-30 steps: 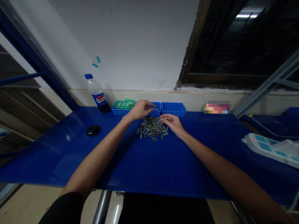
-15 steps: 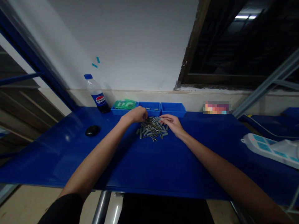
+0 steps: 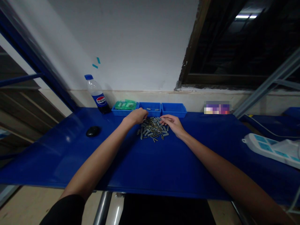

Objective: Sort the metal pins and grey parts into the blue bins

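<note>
Head view, sweeping from the left: a black mouse (image 3: 93, 131) sits on the blue table (image 3: 145, 168), a cola bottle (image 3: 100, 100) stands upright behind it, and here's the left tray (image 3: 119, 112), with green packets (image 3: 126, 105) in it.

Now the left hand (image 3: 137, 116)! It's down at the upper left edge of the pile of parts (image 3: 153, 128), fingers curled under and hidden from me, so whether they're pinching anything, I cannot tell. Just beyond it comes the middle tray (image 3: 154, 114), and look, small grey pieces (image 3: 156, 109) lie inside, two that I can make out. If those count as done, I'd call it early days.

Because here, right in front of that tray, is the bulk of it: grey cylinders and thin brassy pins jumbled together on the table, a few straying at the near edge. Nearly everything I see lies in this heap, so most of the work looks left.

Over to the right hand (image 3: 172, 122), at the upper right edge, fingers loosely bent, thumb close to the fingertips; something may be between them, too small to tell. Behind it, the right tray (image 3: 181, 114), beside the middle one. Farther right, a blurred-out object (image 3: 217, 107) near the wall, then a white power strip (image 3: 264, 145).
</note>
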`<state>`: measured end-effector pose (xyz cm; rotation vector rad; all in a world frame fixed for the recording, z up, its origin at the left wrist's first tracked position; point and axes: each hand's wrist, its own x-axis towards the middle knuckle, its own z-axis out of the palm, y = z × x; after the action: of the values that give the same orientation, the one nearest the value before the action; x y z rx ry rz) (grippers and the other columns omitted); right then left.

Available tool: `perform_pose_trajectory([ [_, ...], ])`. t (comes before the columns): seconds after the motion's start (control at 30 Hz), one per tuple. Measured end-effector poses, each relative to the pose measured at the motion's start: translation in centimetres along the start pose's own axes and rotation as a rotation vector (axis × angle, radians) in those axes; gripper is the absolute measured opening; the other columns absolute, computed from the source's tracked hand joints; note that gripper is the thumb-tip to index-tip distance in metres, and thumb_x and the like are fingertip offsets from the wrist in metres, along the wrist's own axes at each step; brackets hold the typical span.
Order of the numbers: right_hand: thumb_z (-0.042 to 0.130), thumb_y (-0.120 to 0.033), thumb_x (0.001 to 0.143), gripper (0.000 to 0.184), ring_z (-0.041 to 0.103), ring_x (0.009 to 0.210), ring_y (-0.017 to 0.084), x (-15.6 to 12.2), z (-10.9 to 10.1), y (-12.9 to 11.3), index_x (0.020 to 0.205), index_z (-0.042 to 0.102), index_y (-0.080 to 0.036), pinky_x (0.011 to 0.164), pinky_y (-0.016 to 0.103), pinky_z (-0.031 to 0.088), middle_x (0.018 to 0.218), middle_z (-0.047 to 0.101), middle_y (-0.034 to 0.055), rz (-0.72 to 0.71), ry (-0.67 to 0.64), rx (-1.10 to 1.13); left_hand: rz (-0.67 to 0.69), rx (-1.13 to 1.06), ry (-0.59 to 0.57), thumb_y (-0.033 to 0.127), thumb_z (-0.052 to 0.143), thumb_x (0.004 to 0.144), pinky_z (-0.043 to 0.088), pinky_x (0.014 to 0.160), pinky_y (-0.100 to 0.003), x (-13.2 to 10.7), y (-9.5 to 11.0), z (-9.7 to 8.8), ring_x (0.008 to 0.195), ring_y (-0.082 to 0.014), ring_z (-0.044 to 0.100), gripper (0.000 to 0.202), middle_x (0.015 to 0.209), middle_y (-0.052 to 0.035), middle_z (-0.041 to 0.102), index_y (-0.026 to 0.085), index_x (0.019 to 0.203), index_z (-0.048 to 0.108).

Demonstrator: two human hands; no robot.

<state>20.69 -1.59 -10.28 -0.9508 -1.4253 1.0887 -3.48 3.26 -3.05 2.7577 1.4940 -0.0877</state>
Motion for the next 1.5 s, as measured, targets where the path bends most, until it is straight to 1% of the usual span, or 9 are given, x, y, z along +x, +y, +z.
perform_pose_trajectory([
  [0.23,0.081,-0.056,0.079,0.04,0.07,0.071,0.02,0.0,-0.1,-0.1,0.097,0.079,-0.02,0.07,0.034,0.054,0.082,0.08,0.0063,-0.003,-0.01,0.004,0.028,-0.033,0.041,0.007,0.069,0.07,0.046,0.066,-0.026,-0.2,-0.1,-1.2,0.081,-0.0215,0.071,0.037,0.09,-0.0098,0.077,0.016,0.105,0.077],
  [0.6,0.08,-0.058,0.079,0.041,0.069,0.069,0.019,0.0,-0.1,-0.2,0.094,0.079,-0.02,0.068,0.033,0.053,0.081,0.079,0.006,0.007,-0.014,0.026,0.242,-0.558,0.004,0.022,0.066,0.079,0.054,0.075,-0.023,0.0,0.8,-2.0,0.083,-0.0175,0.078,0.028,0.096,-0.0065,0.083,0.016,0.1,0.082],
  [0.77,0.079,-0.06,0.08,0.041,0.069,0.068,0.018,0.0,-0.1,-0.2,0.092,0.079,-0.021,0.067,0.032,0.052,0.082,0.079,0.0061,0.011,-0.013,0.018,0.13,-0.7,0.155,0.024,0.064,0.081,0.058,0.073,-0.025,0.8,0.4,-1.2,0.074,-0.0167,0.077,0.027,0.094,-0.0088,0.083,0.013,0.097,0.082],
  [0.9,0.079,-0.061,0.08,0.042,0.068,0.067,0.018,0.0,0.0,-0.2,0.091,0.079,-0.021,0.065,0.032,0.052,0.08,0.079,0.0059,0.005,-0.013,0.029,-0.042,-0.807,0.361,0.025,0.065,0.083,0.061,0.08,-0.029,1.3,0.2,-0.5,0.087,-0.0215,0.079,0.03,0.097,-0.0133,0.083,0.01,0.103,0.081],
  [1.03,0.078,-0.065,0.079,0.045,0.068,0.067,0.019,0.0,0.0,-0.3,0.091,0.08,-0.021,0.065,0.032,0.051,0.08,0.079,0.0056,0.008,-0.003,0.021,0.006,-0.831,0.453,0.022,0.065,0.081,0.061,0.096,-0.032,1.5,0.3,-0.4,0.108,-0.0235,0.077,0.033,0.127,-0.0162,0.077,0.01,0.108,0.081],
  [1.1,0.078,-0.066,0.078,0.046,0.068,0.068,0.019,0.0,0.0,-0.3,0.091,0.08,-0.021,0.065,0.032,0.051,0.08,0.079,0.0057,0.009,-0.003,0.018,0.055,-0.794,0.47,0.022,0.064,0.081,0.06,0.097,-0.032,1.3,0.4,-0.8,0.108,-0.0229,0.076,0.033,0.127,-0.0153,0.077,0.01,0.107,0.081],
  [1.23,0.079,-0.064,0.078,0.045,0.068,0.067,0.019,0.0,0.0,-0.3,0.09,0.079,-0.021,0.065,0.032,0.051,0.08,0.079,0.0059,0.013,-0.014,0.03,0.122,-0.569,0.334,0.02,0.062,0.084,0.058,0.088,-0.03,0.5,0.4,-2.0,0.091,-0.021,0.077,0.031,0.101,-0.0115,0.083,0.012,0.105,0.084],
  [1.37,0.078,-0.064,0.079,0.044,0.068,0.067,0.019,0.0,0.0,-0.1,0.09,0.079,-0.022,0.065,0.033,0.051,0.08,0.079,0.006,0.009,-0.011,0.022,0.189,-0.315,0.09,0.013,0.064,0.08,0.054,0.078,-0.027,0.2,0.2,-2.3,0.086,-0.0212,0.076,0.032,0.098,-0.0118,0.083,0.013,0.104,0.084],
  [1.5,0.076,-0.064,0.081,0.045,0.069,0.067,0.019,0.1,-0.1,0.1,0.093,0.079,-0.021,0.065,0.032,0.051,0.081,0.08,0.0065,0.007,-0.014,0.005,0.161,-0.203,-0.011,0.009,0.068,0.076,0.052,0.076,-0.024,0.4,0.1,-1.3,0.086,-0.0196,0.076,0.032,0.096,-0.0088,0.083,0.017,0.102,0.085],
])
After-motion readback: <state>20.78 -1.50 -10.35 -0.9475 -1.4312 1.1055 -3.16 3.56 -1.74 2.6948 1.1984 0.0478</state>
